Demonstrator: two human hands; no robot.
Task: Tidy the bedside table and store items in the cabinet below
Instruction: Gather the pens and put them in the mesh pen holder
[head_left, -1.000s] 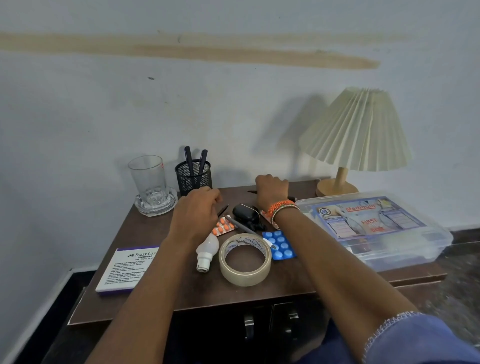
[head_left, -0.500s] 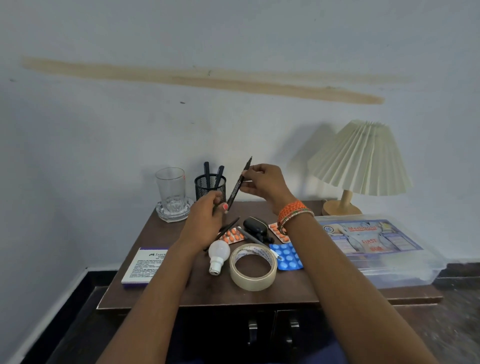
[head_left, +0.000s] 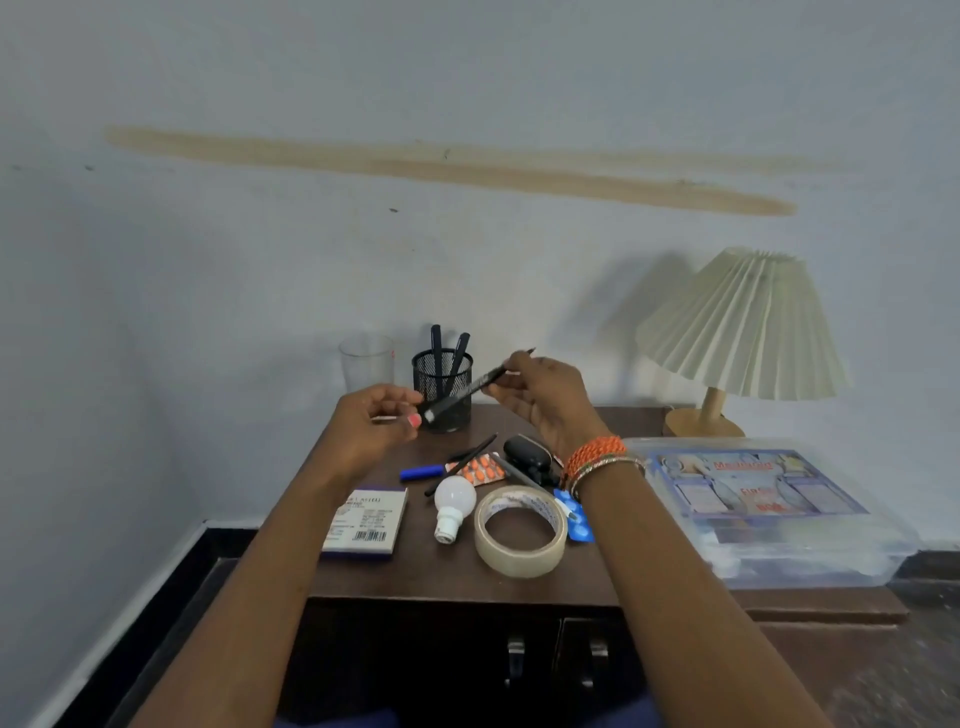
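Note:
My right hand (head_left: 540, 400) holds a black pen (head_left: 467, 391) tilted above the brown bedside table (head_left: 441, 577). My left hand (head_left: 371, 423) is raised beside the pen's lower end, its fingertips at the cap. Behind them stands a black mesh pen holder (head_left: 442, 376) with two pens. On the table lie a white bulb (head_left: 453, 504), a tape roll (head_left: 519, 530), orange pill strips (head_left: 480, 469), a blue pill strip (head_left: 577, 525), a blue pen (head_left: 421, 473), a black pencil (head_left: 462, 462), a small black case (head_left: 525, 453) and a white stamp pad box (head_left: 366, 521). Two cabinet door handles (head_left: 553, 657) show below.
A clear glass (head_left: 366, 361) stands at the back left. A pleated lamp (head_left: 737, 332) sits at the back right. A clear plastic first-aid box (head_left: 769, 509) fills the table's right side. The wall is just behind the table.
My right hand lifted the black pen off the table and tilted it from upright to slanting. My left hand rose from the table to the pen's lower end.

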